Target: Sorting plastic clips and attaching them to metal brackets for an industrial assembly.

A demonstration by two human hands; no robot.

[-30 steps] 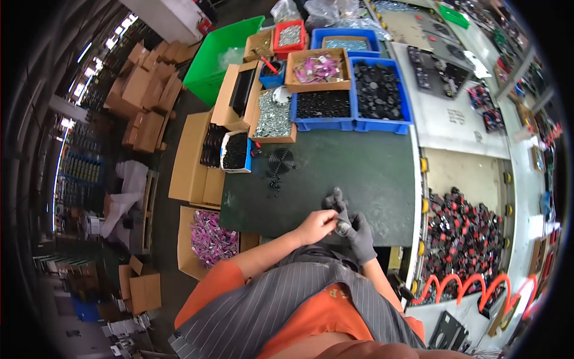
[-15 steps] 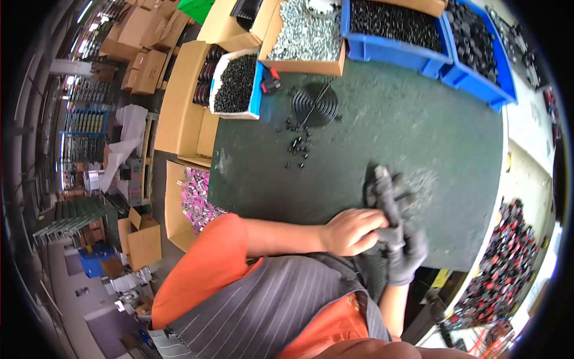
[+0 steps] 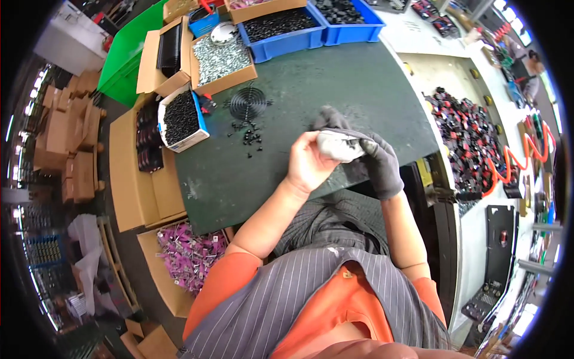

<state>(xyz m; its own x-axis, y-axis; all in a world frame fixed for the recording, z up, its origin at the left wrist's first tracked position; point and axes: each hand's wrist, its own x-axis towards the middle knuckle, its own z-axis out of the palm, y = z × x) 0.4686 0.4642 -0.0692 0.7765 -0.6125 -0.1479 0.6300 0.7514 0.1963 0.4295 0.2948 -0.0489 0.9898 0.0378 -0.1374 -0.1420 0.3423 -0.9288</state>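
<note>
Over the green mat (image 3: 311,90), our bare left hand (image 3: 308,164) and gloved right hand (image 3: 379,167) both clamp a grey glove (image 3: 341,145), not yet on. A fan grille (image 3: 248,103) and loose screws (image 3: 248,136) lie untouched.

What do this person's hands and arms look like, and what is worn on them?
The left hand is bare, with no glove, ring or watch visible. The right hand wears a dark grey knit glove reaching the wrist. Both forearms are bare; short orange sleeves show at the shoulders beneath a grey pinstriped vest.
</note>
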